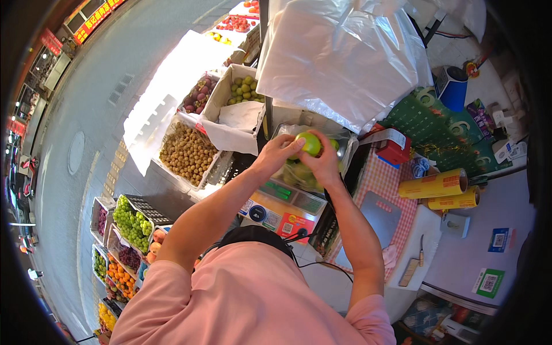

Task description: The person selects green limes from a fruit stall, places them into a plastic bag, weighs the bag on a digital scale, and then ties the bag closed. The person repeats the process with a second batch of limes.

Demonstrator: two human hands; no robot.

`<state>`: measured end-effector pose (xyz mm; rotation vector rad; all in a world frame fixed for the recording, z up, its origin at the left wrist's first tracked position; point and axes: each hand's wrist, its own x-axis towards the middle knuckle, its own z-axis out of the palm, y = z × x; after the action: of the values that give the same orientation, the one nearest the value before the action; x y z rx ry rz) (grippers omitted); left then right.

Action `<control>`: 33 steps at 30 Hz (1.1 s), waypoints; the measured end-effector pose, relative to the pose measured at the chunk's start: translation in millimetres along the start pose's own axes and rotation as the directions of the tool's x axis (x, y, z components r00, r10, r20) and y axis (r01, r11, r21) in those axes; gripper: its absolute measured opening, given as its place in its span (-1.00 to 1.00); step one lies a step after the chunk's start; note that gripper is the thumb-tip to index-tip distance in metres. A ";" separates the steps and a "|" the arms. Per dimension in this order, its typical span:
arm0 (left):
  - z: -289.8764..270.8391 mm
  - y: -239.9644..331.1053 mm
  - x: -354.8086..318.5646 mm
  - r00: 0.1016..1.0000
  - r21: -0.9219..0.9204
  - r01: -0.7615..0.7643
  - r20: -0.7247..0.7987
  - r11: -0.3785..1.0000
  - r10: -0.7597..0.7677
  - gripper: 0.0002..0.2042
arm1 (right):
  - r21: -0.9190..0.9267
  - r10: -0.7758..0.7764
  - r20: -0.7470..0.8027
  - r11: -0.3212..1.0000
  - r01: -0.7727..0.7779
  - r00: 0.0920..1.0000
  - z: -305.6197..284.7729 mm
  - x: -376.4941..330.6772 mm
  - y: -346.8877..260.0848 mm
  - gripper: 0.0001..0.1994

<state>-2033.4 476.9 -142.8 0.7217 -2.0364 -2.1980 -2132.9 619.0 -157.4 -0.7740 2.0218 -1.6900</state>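
Both my hands meet over a clear plastic bag that lies on a scale with a lit green display. Between them is a shiny, round green fruit whose exact kind I cannot tell. The fingers of my left hand are closed on its left side. My right hand grips it from the right. More green fruit shows through the bag below, partly hidden by my hands.
A thick stack of clear bags hangs ahead. Left stand crates of longans, green fruit and green grapes. Rightward are a red device, yellow film rolls, a cutting board and a knife.
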 end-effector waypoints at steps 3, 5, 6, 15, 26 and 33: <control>-0.5 -1.2 -1.6 0.997 0.015 -0.069 -0.041 0.998 0.069 -0.44 | 0.198 0.093 -0.071 0.977 -0.077 0.993 -12.5 0.2 -0.1 -0.42; -1.7 -0.2 -3.2 0.991 0.120 -0.102 -0.080 0.988 0.112 -0.34 | 0.200 0.141 -0.046 0.971 -0.130 0.989 -19.6 0.1 -1.6 -0.42; -1.9 0.2 -4.2 0.989 0.153 -0.098 -0.098 0.983 0.114 -0.26 | 0.202 0.140 -0.049 0.971 -0.128 0.989 -22.0 -0.1 -1.7 -0.42; 1.2 -7.6 -7.2 0.929 0.351 0.034 -0.356 0.936 0.100 -0.42 | 0.464 0.341 -0.123 0.850 -0.250 0.932 -10.8 17.6 52.3 -0.44; 0.2 -14.4 -15.3 0.945 0.234 0.001 -0.317 0.972 0.076 -0.78 | -0.304 0.163 -0.238 0.924 -0.232 0.958 -46.1 9.1 114.5 -0.37; -4.0 -7.1 -15.5 0.939 0.224 -0.036 -0.326 0.974 0.109 -0.78 | -0.654 -0.057 -0.137 0.755 -0.047 0.989 1.3 10.4 121.8 -0.51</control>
<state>-2016.2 479.5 -145.0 0.9497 -2.0965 -1.6890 -2159.9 626.0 -276.4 -0.8744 2.7699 -1.0228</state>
